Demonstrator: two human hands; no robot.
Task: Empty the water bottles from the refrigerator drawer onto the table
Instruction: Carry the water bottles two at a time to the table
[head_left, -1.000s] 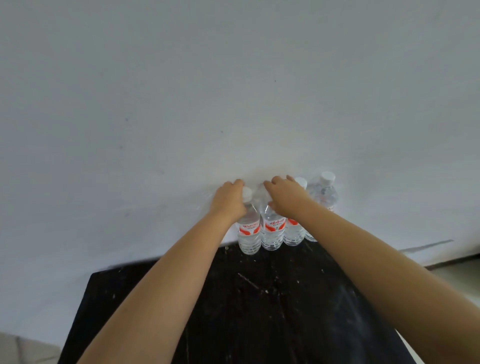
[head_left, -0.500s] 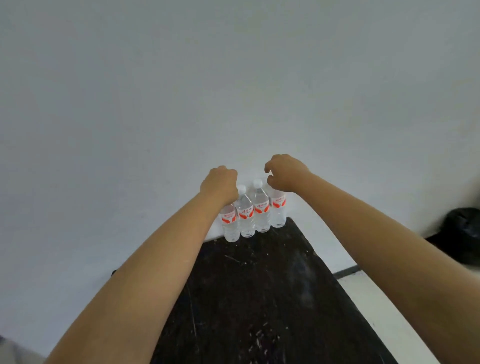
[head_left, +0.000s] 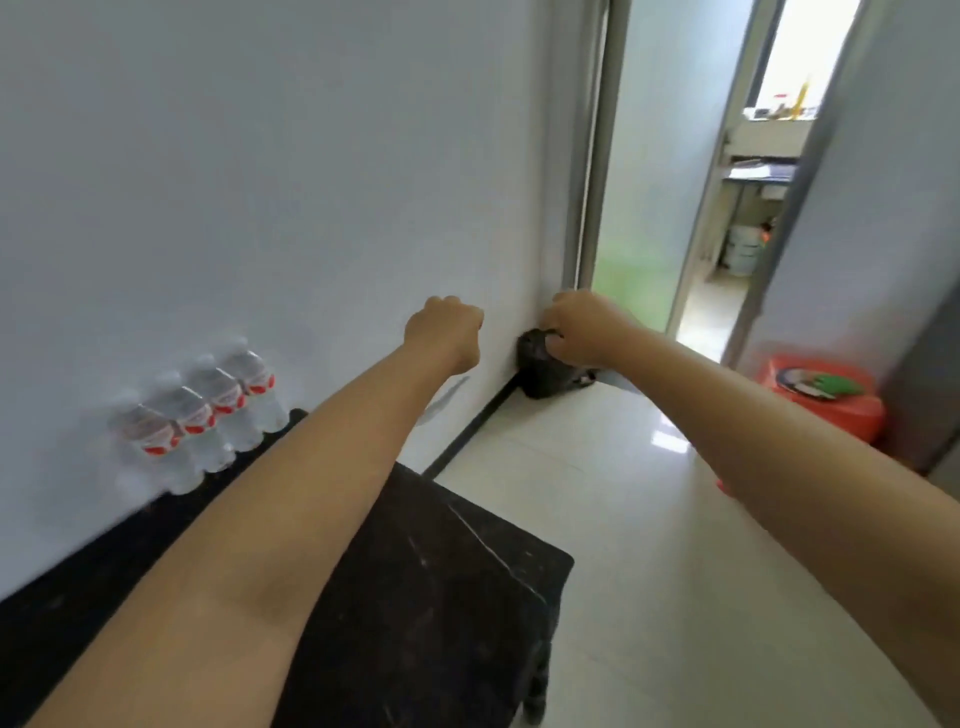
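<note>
Against the white wall at far left, four clear water bottles (head_left: 200, 415) with red-and-white labels and white caps stand touching in a row on the black table (head_left: 415, 597), well apart from the left hand (head_left: 444, 332) and right hand (head_left: 584, 327), both curled and holding nothing.

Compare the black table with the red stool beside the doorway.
The table is black with a flat, squarish top; the stool is bright red-orange and looks rounded. The table stands against the wall and carries four water bottles at its far edge; the stool stands across the floor near the doorway and carries something with a green patch, too blurred to name. Both rest on the pale tiled floor.
</note>
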